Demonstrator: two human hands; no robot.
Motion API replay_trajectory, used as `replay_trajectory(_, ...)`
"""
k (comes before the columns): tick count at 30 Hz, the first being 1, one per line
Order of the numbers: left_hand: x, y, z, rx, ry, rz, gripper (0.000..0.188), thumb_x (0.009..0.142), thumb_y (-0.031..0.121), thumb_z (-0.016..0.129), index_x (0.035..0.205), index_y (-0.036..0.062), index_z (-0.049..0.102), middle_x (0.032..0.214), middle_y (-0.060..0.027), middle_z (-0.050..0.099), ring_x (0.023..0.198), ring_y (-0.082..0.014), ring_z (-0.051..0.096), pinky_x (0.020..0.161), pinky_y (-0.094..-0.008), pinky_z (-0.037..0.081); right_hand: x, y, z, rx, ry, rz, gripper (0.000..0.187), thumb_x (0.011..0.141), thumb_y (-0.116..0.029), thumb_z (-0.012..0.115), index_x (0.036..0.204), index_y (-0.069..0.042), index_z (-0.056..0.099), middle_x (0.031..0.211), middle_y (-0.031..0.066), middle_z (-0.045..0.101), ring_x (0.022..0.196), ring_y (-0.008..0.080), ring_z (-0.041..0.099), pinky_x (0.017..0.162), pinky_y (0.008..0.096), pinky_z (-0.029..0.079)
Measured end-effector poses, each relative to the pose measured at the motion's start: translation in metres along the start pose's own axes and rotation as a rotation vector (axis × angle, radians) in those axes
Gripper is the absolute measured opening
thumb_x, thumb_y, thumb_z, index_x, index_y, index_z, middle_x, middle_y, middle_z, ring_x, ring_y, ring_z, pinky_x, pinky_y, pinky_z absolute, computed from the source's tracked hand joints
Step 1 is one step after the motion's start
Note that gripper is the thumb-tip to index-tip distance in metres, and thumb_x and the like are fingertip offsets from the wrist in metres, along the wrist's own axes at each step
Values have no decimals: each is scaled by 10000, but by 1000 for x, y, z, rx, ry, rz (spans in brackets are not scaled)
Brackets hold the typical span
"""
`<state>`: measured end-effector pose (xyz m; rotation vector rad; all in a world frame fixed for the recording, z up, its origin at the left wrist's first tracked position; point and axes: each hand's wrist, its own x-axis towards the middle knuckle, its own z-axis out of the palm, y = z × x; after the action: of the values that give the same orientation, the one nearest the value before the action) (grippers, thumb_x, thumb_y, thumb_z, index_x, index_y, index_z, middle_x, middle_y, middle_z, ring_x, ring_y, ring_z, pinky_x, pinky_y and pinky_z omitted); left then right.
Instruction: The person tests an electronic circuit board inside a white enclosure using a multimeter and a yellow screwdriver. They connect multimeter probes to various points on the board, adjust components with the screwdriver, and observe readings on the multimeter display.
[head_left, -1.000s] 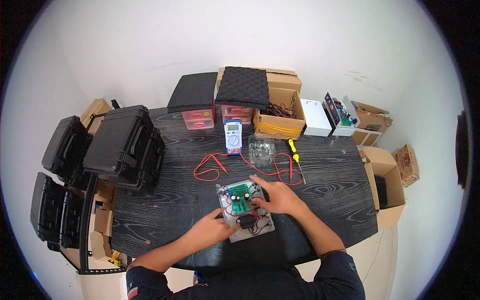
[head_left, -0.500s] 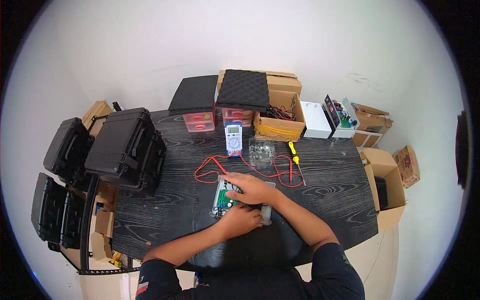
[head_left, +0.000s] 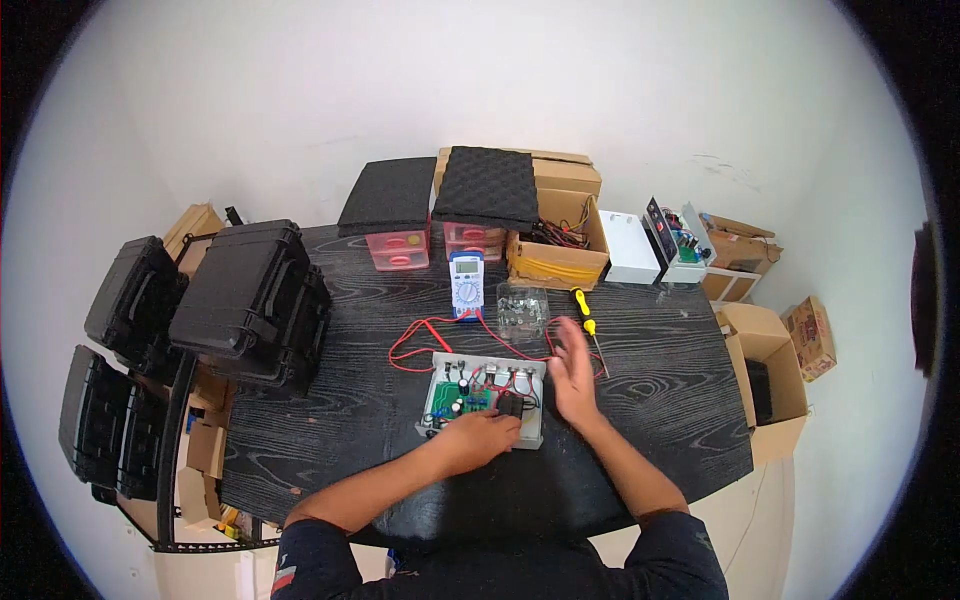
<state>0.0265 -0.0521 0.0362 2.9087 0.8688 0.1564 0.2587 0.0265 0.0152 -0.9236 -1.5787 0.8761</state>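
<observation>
A light grey metal enclosure lies uncovered on the table before me, with a green circuit board in its left part. Red and black wires run along its far side. My left hand reaches over the near edge, fingers curled against a black block-shaped component inside; its fingertips are partly hidden. Just right of the enclosure, my right hand is raised with fingers stretched out and holds nothing. Beyond the enclosure stands a blue and white multimeter with red test leads.
A clear tray of small parts and a yellow-black screwdriver lie behind my right hand. Foam-topped pink drawers, a cardboard box of cables and a white case line the back. Black hard cases stack at left.
My right hand has lifted off the enclosure and swung right, uncovering the board, wires and black component. The left hand stays at the component.
</observation>
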Motion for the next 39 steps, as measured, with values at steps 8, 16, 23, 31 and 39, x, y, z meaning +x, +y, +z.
replay_trajectory(8,-12,-11,-79,-572,391,-60,281,950,149,773,1156,-7,662,1247,-148,690,1032,-389,729,845,-443,633,-89,-32,42,434,-93,52,1056,962,-277,760,1697,-6,52,1713,215,251,1569,365,321,1276,480,255)
replay_trajectory(16,-1,6,-23,-740,861,-261,330,913,108,839,1190,-27,722,1208,-168,739,1109,-272,754,967,-382,593,-63,-45,40,-447,-179,-405,954,881,-111,855,1606,47,256,1622,319,340,1464,524,434,1190,530,418)
replay_trajectory(23,1,-1,17,-720,1030,-254,302,932,150,839,1174,-7,750,1213,-166,752,1058,-268,774,905,-359,606,-65,-30,41,-413,-223,-427,829,903,-33,807,1575,7,323,1604,329,354,1398,522,518,1092,521,538)
replay_trajectory(31,-5,-9,31,-726,998,-232,325,918,155,852,1182,-7,753,1249,-165,751,1118,-274,766,954,-379,601,-67,-22,46,-424,-133,-484,653,842,-56,878,1389,33,534,1461,277,535,1268,464,635,1006,478,594)
replay_trajectory(39,-8,-11,16,-697,1015,-196,369,863,190,902,1134,-7,748,1227,-184,746,1070,-275,770,951,-366,610,-65,-21,46,-424,-92,-536,711,818,-75,900,1400,6,500,1428,253,561,1230,440,646,993,493,585)
